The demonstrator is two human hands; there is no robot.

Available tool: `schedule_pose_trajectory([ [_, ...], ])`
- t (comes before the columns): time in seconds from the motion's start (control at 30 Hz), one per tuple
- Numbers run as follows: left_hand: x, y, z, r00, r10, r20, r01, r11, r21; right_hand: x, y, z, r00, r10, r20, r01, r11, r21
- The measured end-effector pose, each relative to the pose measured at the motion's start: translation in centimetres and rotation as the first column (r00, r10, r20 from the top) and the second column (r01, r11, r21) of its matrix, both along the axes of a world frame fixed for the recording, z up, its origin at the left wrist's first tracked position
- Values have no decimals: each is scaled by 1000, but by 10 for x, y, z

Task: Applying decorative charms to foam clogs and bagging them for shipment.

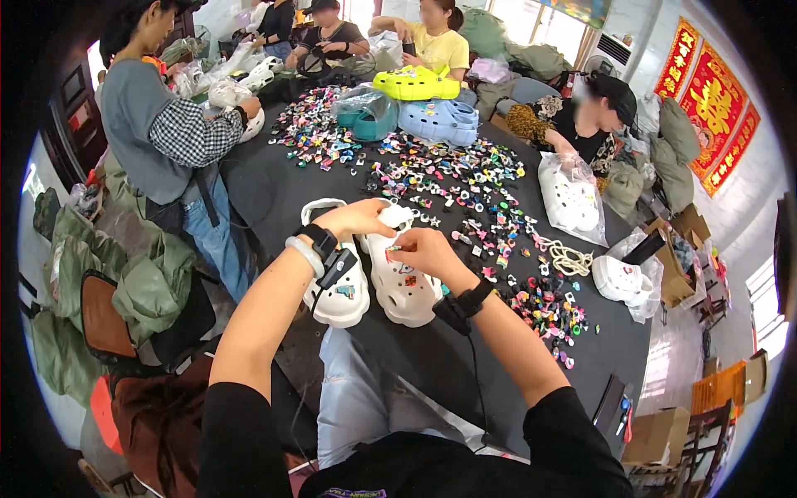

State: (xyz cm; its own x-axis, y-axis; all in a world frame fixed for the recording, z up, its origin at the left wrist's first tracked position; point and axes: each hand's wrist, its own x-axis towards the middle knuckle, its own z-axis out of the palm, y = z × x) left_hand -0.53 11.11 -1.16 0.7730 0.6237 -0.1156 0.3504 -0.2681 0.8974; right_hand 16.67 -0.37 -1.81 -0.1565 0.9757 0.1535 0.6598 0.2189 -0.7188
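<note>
Two white clogs stand side by side at the table's near edge, toes toward me. My left hand (pixel 361 221) is closed around the heel end of the right-hand clog (pixel 407 295). My right hand (pixel 430 251) is bent over this clog's upper, its fingertips pinching a small reddish shoe charm (pixel 392 252) at the holes. Part of the charm is hidden by the fingers. Several charms sit on this clog's toe. The left-hand clog (pixel 342 300) carries a few too, including a teal one, and lies under my left wrist.
Loose colourful charms (pixel 448 178) cover the middle of the black table (pixel 274 178). Yellow clogs (pixel 417 83), blue clogs (pixel 438 122) and bagged teal clogs (pixel 367 116) stand beyond. A rope bundle (pixel 568 258) and bagged white clogs (pixel 573 203) lie right. Several co-workers sit or stand around the table.
</note>
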Motion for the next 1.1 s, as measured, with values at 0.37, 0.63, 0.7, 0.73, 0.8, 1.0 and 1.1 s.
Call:
schedule_pose_trajectory([
  [0.37,-2,-11,26,981,-124,-153,118,992,-46,-4,22,10,942,104,320,-100,995,-27],
  [0.63,1,-11,37,991,-125,-38,107,944,-311,-7,17,18,920,103,378,-67,992,-105],
  [0.7,2,-4,34,993,-117,-23,99,919,-382,-14,8,24,919,35,393,31,987,-160],
  [0.73,-1,1,28,993,-115,-23,98,917,-386,-18,4,22,919,38,393,29,986,-163],
  [0.8,0,7,22,984,-179,5,156,847,-509,-19,-3,20,920,-24,390,-29,991,129],
  [1.0,15,11,24,971,-237,-37,184,836,-517,-10,5,18,927,-54,371,89,993,-77],
  [1.1,13,11,27,943,-317,-99,237,851,-468,-13,6,-2,945,-136,298,151,988,-30],
])
